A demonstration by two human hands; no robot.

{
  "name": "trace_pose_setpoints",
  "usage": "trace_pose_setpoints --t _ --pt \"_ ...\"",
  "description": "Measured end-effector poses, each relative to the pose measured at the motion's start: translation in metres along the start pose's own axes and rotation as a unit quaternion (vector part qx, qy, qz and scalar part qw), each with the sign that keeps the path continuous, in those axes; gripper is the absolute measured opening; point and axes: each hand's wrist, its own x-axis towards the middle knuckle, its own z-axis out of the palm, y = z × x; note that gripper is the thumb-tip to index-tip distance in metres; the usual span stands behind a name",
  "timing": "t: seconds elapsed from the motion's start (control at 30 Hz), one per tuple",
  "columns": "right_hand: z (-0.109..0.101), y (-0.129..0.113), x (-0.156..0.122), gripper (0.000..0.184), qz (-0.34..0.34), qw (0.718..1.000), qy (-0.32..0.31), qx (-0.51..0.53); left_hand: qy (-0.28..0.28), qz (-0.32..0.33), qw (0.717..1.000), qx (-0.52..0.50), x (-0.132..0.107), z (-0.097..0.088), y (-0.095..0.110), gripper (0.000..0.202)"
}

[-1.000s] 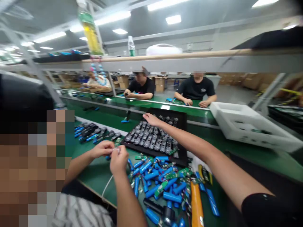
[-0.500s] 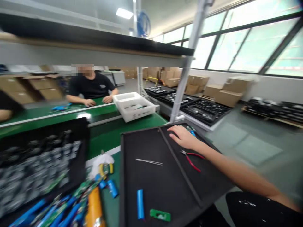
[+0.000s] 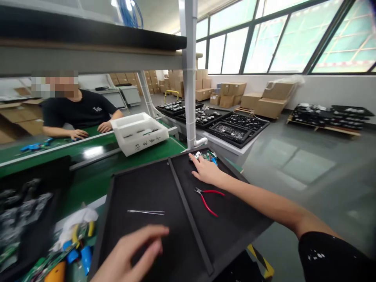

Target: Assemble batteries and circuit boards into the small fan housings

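Note:
My right hand [image 3: 206, 171] lies on the far corner of the right black tray [image 3: 237, 219]. Its fingers are stretched out and touch a small cluster of green and white parts [image 3: 204, 156]. Just behind the wrist lie red-handled pliers [image 3: 208, 196]. My left hand [image 3: 132, 254] hovers at the bottom of the view over the left black tray [image 3: 141, 184], fingers spread and holding nothing. Metal tweezers [image 3: 146, 212] lie on that tray just beyond the fingertips.
A white foam box [image 3: 141, 133] sits on the green belt [image 3: 96, 176]. Across it a person in a black shirt [image 3: 76, 111] rests both hands on the bench. A white post [image 3: 190, 78] rises behind the trays. Blue cells [image 3: 82, 254] and a parts tray [image 3: 23, 203] lie left.
The view has swung right from the pile of blue cells to the black trays. My right hand moved from the parts tray to the far tray corner. My left hand has come into view.

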Motion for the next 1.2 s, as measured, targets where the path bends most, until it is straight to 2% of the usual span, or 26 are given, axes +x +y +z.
trace_pose_setpoints --t 0.1,0.17,0.3,0.47,0.53,0.6,0.67,0.73,0.83,0.9,1.03,1.13,1.2 --pt "0.002 0.004 0.016 0.084 0.023 0.999 -0.018 0.021 0.044 -0.043 0.997 0.052 0.062 -0.005 -0.011 0.035" --pt "-0.001 0.013 0.023 0.087 0.023 0.998 -0.031 0.049 0.078 -0.06 0.991 0.09 0.081 -0.008 -0.02 0.034" --pt "-0.007 0.016 0.036 0.084 -0.022 0.986 -0.079 0.142 0.123 -0.054 0.987 0.083 0.086 -0.005 -0.032 0.029" --pt "-0.006 -0.032 0.044 0.066 -0.132 0.964 -0.093 0.213 0.136 -0.031 0.99 0.02 0.1 0.015 -0.029 0.032" --pt "-0.007 -0.049 0.04 0.057 -0.187 0.958 -0.077 0.202 0.125 -0.02 0.992 0.027 0.109 0.024 -0.031 0.034" --pt "-0.008 -0.055 0.034 0.051 -0.221 0.959 -0.052 0.168 0.109 -0.015 0.993 0.037 0.113 0.032 -0.033 0.035" --pt "-0.008 -0.05 0.027 0.056 -0.211 0.968 -0.029 0.132 0.098 -0.013 0.993 0.061 0.114 0.039 -0.032 0.038" --pt "-0.006 -0.037 0.021 0.064 -0.167 0.979 -0.025 0.117 0.092 -0.011 0.99 0.108 0.112 0.045 -0.028 0.044" --pt "0.001 -0.016 0.018 0.064 -0.111 0.982 -0.061 0.138 0.078 -0.013 0.983 0.167 0.109 0.05 -0.022 0.049" --pt "0.006 -0.007 0.022 0.062 -0.089 0.981 -0.08 0.15 0.071 -0.013 0.983 0.168 0.109 0.05 -0.021 0.047" --pt "0.001 -0.01 0.041 0.053 -0.087 0.982 -0.073 0.153 0.077 -0.002 0.993 0.095 0.113 0.045 -0.03 0.038" --pt "-0.022 -0.031 0.053 0.042 -0.127 0.977 -0.053 0.163 0.18 -0.012 0.983 -0.032 0.117 0.038 -0.034 0.035" --pt "-0.039 -0.055 0.057 0.045 -0.177 0.961 -0.036 0.211 0.252 -0.023 0.954 -0.161 0.119 0.034 -0.032 0.036"
